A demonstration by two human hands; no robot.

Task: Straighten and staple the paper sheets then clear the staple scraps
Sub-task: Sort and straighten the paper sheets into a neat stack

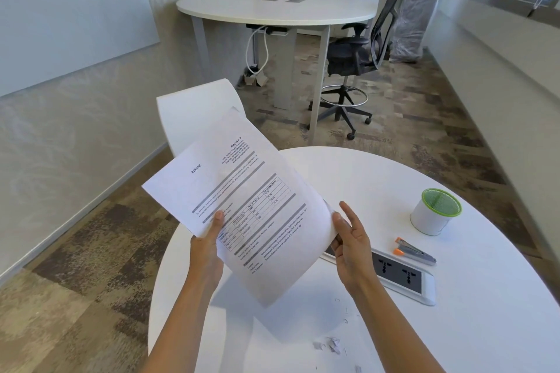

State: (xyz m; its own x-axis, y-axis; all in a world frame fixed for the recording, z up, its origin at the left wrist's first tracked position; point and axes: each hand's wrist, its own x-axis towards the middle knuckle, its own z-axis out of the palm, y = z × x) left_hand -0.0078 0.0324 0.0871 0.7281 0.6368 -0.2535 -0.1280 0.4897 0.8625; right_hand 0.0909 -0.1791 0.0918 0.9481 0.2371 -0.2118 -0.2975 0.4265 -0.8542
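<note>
- Two or more paper sheets [242, 191] are held up in the air above the near round white table [472, 336], tilted, with the back sheets curling over and away at the top.
- Left hand [206, 248] grips the lower left edge of the stack: the thumb lies flat on the printed face and the fingers are hidden behind the paper.
- Right hand [351, 239] is at the right edge, where the paper bows outward. Its thumb touches that edge, and the fingers are fairly straight and spread, not wrapped round anything.
- Printed on the front sheet is the heading "RESUME". Below it is a table with the column heads "Year of Passing" and "Percentage Marks". The remaining lines are too small to read with confidence.
- Stapler [415, 251], grey with orange parts, lies on the table to the right of the right hand, untouched, just beside a flush power socket panel [400, 275].
- Staple scraps [345, 312] lie loose on the table below the sheets, with torn paper bits [331, 344] nearer the front edge.
- White cup [430, 218] with a green mesh rim stands beyond the stapler.
</note>
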